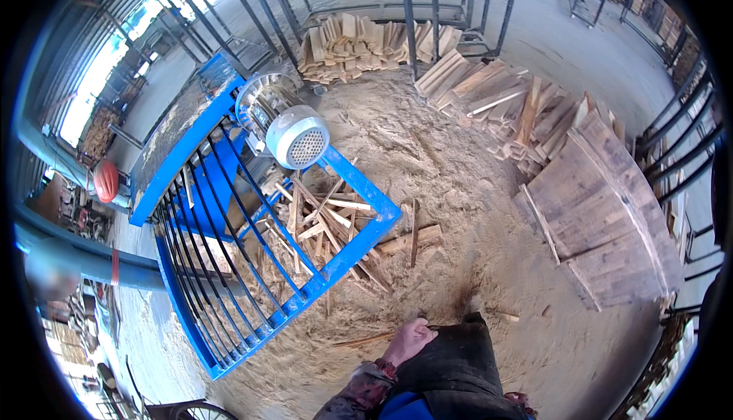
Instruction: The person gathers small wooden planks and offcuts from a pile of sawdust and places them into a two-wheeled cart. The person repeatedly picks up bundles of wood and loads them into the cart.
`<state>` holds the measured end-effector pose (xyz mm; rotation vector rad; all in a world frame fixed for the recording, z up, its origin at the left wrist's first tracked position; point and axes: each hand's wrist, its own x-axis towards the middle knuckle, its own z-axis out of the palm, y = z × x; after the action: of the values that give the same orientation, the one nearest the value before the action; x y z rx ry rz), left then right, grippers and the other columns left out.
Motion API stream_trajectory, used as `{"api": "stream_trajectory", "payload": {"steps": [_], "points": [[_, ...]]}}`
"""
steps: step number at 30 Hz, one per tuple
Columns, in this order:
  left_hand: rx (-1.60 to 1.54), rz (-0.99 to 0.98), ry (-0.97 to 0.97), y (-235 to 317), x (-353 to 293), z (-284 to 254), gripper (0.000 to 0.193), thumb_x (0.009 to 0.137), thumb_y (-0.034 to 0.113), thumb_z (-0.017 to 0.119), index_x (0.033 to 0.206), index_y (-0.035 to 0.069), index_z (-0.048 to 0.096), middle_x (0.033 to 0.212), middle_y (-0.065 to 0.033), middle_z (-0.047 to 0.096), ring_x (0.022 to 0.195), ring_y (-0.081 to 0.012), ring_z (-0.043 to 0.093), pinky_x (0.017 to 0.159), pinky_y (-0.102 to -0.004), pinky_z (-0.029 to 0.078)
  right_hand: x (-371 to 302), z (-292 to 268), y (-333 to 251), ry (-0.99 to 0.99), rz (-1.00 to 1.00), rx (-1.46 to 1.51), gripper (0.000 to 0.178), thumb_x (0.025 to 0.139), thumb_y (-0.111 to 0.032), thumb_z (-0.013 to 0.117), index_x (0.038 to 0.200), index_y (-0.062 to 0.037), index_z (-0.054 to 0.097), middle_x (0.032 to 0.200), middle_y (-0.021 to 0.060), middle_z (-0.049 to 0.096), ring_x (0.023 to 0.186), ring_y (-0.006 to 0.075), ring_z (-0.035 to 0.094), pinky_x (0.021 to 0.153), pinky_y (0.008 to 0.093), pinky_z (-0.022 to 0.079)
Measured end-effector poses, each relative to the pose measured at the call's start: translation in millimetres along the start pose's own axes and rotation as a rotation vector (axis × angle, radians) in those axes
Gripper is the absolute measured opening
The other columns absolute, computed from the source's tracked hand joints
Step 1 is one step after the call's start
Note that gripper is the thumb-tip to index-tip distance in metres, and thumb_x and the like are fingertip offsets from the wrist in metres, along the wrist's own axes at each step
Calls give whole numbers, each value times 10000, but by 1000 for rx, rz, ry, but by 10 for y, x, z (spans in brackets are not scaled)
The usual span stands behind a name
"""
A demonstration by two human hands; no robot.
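Note:
My left hand (412, 337) is low in the middle, its fingers curled, against the upper edge of a dark apron (450, 355). What the fingers hold, if anything, is hidden. Just left of it a thin wood strip (366, 340) lies on the sawdust. Of my right arm only a bit of sleeve (519, 400) shows beside the apron; the hand is out of sight. Ahead to the left stands a blue machine frame (366, 240) with black bars and a grey motor (299, 139). Loose wood offcuts (328, 225) are heaped under the frame.
Sawdust (473, 214) covers the floor. To the right lie wide wooden boards (611, 221) and a pile of wood pieces (527, 114). More stacked short boards (359, 46) sit within a metal rack at the back. A blue pipe (99, 263) and a wheel (202, 412) are at the left.

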<state>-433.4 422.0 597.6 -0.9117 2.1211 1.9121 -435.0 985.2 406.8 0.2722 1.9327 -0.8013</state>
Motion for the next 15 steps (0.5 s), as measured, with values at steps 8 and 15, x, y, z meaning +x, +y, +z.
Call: {"api": "stream_trajectory", "payload": {"steps": [8,15], "points": [[-70,-74,273,-345,311,242,329,788,226,745,957,-19,606,818,-100,675,787,-154,649,687,-292,521,852,-1256,-1852,-17,162,278,143,824,-90,627,920,14,609,717,140,628,594,268,643,512,377,553],[-294,-307,425,-434,281,563,278,789,166,733,946,-28,610,799,-71,670,768,-115,634,655,-267,519,2007,-2299,-3719,-41,-150,149,127,845,-131,621,871,-8,599,671,78,600,525,187,595,450,302,496]]}}
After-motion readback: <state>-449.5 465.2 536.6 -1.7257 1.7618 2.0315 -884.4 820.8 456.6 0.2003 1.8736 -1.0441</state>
